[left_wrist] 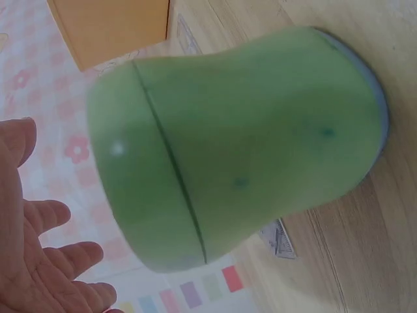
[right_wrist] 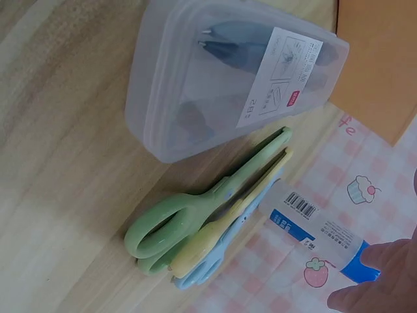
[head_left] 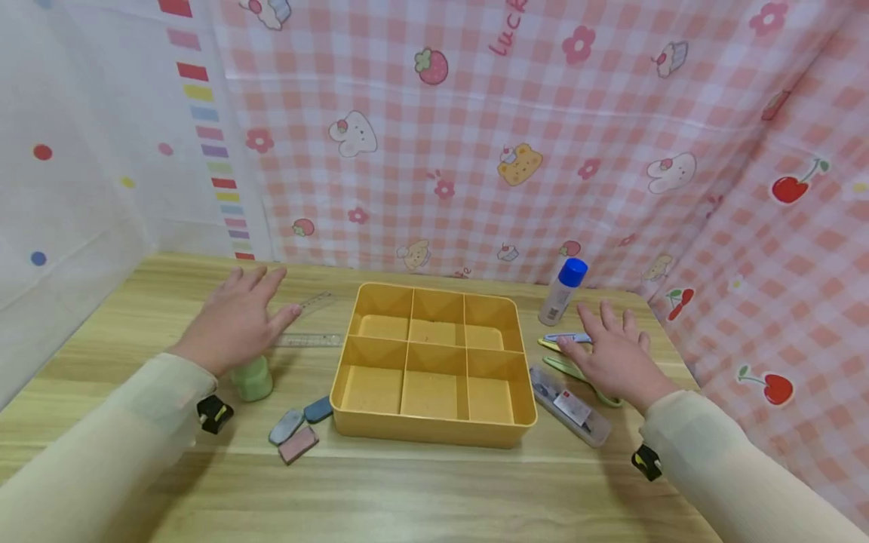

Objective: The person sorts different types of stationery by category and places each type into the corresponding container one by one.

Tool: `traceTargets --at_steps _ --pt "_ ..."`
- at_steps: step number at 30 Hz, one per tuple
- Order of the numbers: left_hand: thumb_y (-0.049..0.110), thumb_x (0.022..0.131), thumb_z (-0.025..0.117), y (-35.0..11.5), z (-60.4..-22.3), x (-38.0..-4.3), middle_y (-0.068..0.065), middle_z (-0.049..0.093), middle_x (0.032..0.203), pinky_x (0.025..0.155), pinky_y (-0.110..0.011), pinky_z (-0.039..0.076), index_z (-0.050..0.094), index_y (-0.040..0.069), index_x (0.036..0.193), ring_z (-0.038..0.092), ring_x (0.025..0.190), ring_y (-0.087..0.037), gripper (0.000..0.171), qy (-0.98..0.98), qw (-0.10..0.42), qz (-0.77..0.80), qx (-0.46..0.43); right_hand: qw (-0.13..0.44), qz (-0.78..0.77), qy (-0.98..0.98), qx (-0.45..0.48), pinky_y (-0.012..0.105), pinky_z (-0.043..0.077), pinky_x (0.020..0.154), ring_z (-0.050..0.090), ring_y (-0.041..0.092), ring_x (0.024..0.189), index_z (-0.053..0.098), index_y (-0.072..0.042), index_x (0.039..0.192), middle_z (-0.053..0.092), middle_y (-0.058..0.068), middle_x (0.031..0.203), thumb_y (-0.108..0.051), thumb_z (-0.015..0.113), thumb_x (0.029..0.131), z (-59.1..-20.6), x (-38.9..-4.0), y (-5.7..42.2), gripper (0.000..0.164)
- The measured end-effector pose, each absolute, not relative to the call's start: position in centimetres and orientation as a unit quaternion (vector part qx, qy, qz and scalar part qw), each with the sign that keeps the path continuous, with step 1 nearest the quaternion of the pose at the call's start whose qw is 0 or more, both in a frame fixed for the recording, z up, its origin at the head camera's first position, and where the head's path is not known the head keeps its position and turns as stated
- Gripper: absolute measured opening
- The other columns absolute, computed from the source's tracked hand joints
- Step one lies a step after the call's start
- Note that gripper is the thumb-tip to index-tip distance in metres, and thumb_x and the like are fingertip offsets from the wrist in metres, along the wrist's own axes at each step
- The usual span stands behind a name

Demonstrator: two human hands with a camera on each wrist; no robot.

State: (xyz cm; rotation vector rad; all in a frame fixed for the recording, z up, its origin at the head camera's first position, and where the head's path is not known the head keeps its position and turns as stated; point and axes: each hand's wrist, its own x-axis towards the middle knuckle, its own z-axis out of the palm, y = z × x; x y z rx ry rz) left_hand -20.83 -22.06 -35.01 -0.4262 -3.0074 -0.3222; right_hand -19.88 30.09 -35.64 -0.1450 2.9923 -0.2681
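My left hand (head_left: 234, 320), its fingers spread, is held over the left side of the table, holding nothing. Just below it stands a green waisted container (head_left: 253, 383) with a lid seam, large in the left wrist view. Beyond that hand lie a clear ruler (head_left: 311, 340) and a transparent set square (head_left: 316, 302). On the right, my right hand (head_left: 614, 358) hovers with fingers apart over green scissors (right_wrist: 218, 192), yellow scissors (right_wrist: 202, 248) and blue scissors (right_wrist: 212, 261). Near it are a clear plastic case (head_left: 573, 407) holding dark pointed tools and an upright glue bottle (head_left: 555, 302) with a blue cap.
A yellow tray (head_left: 434, 430) with several compartments sits between the hands. Left of its front corner lie a blue eraser (head_left: 317, 409), a grey-blue eraser (head_left: 286, 427) and a pink eraser (head_left: 299, 445). Checked cloth (head_left: 407, 188) hangs behind the wooden table (head_left: 421, 490).
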Motion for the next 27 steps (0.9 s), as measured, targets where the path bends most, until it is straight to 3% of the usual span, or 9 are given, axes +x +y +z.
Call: traceTargets --at_steps 12,18,22,27 --pt "0.061 0.094 0.032 -19.2 -33.8 -18.3 -0.021 0.029 0.146 0.105 -0.062 0.014 0.03 0.004 0.144 0.014 0.133 -0.039 0.075 -0.964 0.087 -0.141 -0.208 0.037 -0.1 0.993 -0.054 0.076 -0.002 0.094 -0.019 0.05 0.126 0.012 -0.01 0.15 -0.003 0.028 0.15 -0.074 0.023 0.087 -34.2 -19.7 29.5 0.091" --pt "0.061 0.094 0.034 -16.4 -34.1 -15.4 -0.012 0.033 0.146 0.107 -0.058 0.015 0.035 0.007 0.143 0.016 0.134 -0.032 0.073 -0.947 0.07 -0.149 -0.277 0.034 -0.103 0.992 -0.058 0.076 0.0 0.095 -0.016 0.05 0.127 0.009 -0.01 0.15 -0.002 0.027 0.15 -0.073 0.025 0.087 -33.8 -20.3 29.1 0.091" --pt "0.063 0.092 0.037 -14.3 -34.7 -13.2 -0.008 0.036 0.145 0.108 -0.053 0.016 0.039 0.011 0.141 0.019 0.133 -0.026 0.072 -0.938 0.048 -0.142 -0.311 0.012 -0.102 0.992 -0.066 0.072 0.008 0.098 -0.003 0.051 0.129 0.017 -0.003 0.148 0.007 0.03 0.149 -0.072 0.026 0.088 -33.3 -20.9 28.9 0.092" --pt "0.053 0.09 0.054 -12.4 -36.3 -11.9 -0.001 0.052 0.131 0.107 -0.05 0.022 0.05 0.014 0.133 0.038 0.123 -0.015 0.058 -0.929 0.043 -0.121 -0.346 -0.034 -0.124 0.99 -0.063 0.066 0.024 0.098 0.024 0.047 0.126 0.024 0.0 0.145 0.026 0.029 0.144 -0.068 0.032 0.089 -31.8 -22.2 28.6 0.088"
